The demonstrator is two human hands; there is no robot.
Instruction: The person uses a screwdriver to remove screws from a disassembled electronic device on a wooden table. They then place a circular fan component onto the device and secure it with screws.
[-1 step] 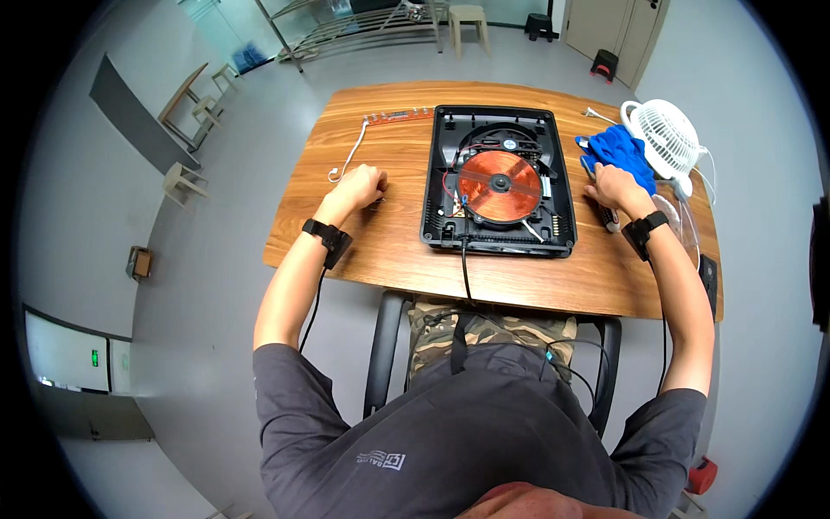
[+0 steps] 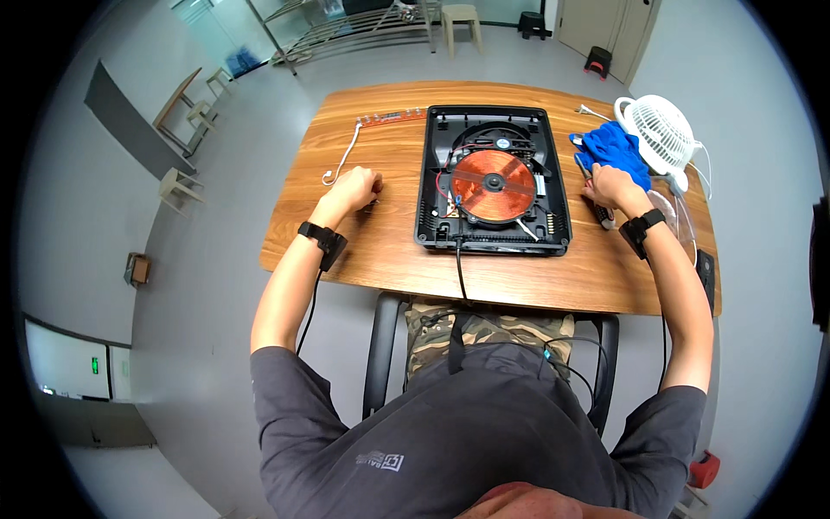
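Note:
An opened induction cooker [image 2: 494,240] lies in its black shell at the table's middle, its round copper coil [image 2: 471,186] and wiring exposed. To its left my left hand [image 2: 356,188] rests on the wood, fingers curled closed; tiny pieces show beside the fingertips, but what they hold is hidden. On the right my right hand [image 2: 612,186] is closed on a slim dark tool [image 2: 581,163] with a red part, mostly covered by the fingers. Under that hand lies a black-and-red handle [image 2: 606,217]; whether both belong together I cannot tell.
A narrow orange circuit board [image 2: 391,118] with a white cable [image 2: 346,157] lies at the back left. Blue cloth gloves [image 2: 616,149] and a white fan [image 2: 661,130] occupy the right side. From the cooker a black cord [image 2: 462,272] runs over the table's front edge [image 2: 389,295].
The whole view has shifted slightly, so the table and cooker appear a little further left. Both hands keep their places and stay closed.

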